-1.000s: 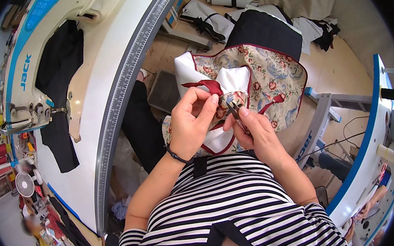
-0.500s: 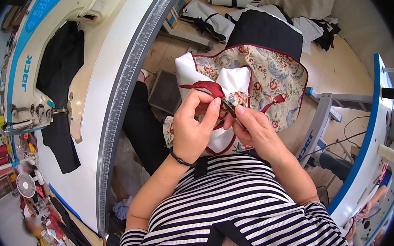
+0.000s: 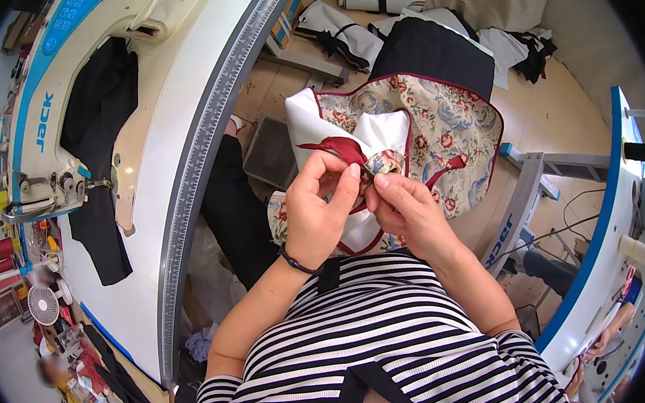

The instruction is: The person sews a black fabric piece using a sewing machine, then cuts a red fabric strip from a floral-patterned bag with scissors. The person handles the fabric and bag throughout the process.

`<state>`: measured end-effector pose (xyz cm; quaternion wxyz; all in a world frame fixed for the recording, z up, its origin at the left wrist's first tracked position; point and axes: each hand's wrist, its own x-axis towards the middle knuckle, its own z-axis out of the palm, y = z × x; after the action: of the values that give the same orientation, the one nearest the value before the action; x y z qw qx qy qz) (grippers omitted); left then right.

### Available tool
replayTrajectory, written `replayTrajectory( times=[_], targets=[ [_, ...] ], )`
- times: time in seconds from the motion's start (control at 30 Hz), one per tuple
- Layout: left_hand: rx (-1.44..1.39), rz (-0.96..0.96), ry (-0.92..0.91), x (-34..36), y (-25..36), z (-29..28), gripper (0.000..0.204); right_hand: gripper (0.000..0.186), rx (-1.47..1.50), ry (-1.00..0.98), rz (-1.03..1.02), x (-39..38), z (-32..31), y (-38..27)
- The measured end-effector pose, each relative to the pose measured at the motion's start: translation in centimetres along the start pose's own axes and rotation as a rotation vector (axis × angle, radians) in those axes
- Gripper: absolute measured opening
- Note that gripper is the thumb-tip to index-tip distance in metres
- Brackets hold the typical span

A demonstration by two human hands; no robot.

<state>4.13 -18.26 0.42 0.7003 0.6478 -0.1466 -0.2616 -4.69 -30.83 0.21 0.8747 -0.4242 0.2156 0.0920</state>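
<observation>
The left hand [image 3: 322,215] is raised in front of the chest, wrist bent back, a black band [image 3: 297,262] around it. Its thumb and forefinger are curled toward each other and pinched on a fold of the floral fabric [image 3: 440,136], at the dark red trim [image 3: 342,150]. The right hand [image 3: 407,210] is held just beside it, fingers bunched and thumb pressed forward, clamped on the same fold. The fingertips of both hands are nearly touching at the pinched spot. Both forearms are brought in from the lower edge, over the striped shirt [image 3: 383,343], and angled inward so that the hands meet in the middle.

The fabric is draped over the lap and spread away from the hands toward the floor, its white lining [image 3: 386,135] turned up near the fingers. A black cloth [image 3: 432,51] is lying beyond it. To the left, a white table [image 3: 179,161] carries a sewing machine [image 3: 51,126] with a dark garment [image 3: 99,99] under its arm. A second machine's table [image 3: 599,252] is seen at the right
</observation>
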Motion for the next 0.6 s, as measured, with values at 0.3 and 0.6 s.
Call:
replayTrajectory(
  times=[0.3, 0.6],
  targets=[
    [0.088, 0.028, -0.030, 0.1, 0.3, -0.4, 0.006, 0.021, -0.957, 0.386, -0.852, 0.4, -0.1, -3.4],
    [0.323, 0.231, 0.071, 0.4, 0.8, -0.4, 0.011, 0.011, -0.517, 0.170, -0.287, 0.9, -0.5, -2.4]
  ],
)
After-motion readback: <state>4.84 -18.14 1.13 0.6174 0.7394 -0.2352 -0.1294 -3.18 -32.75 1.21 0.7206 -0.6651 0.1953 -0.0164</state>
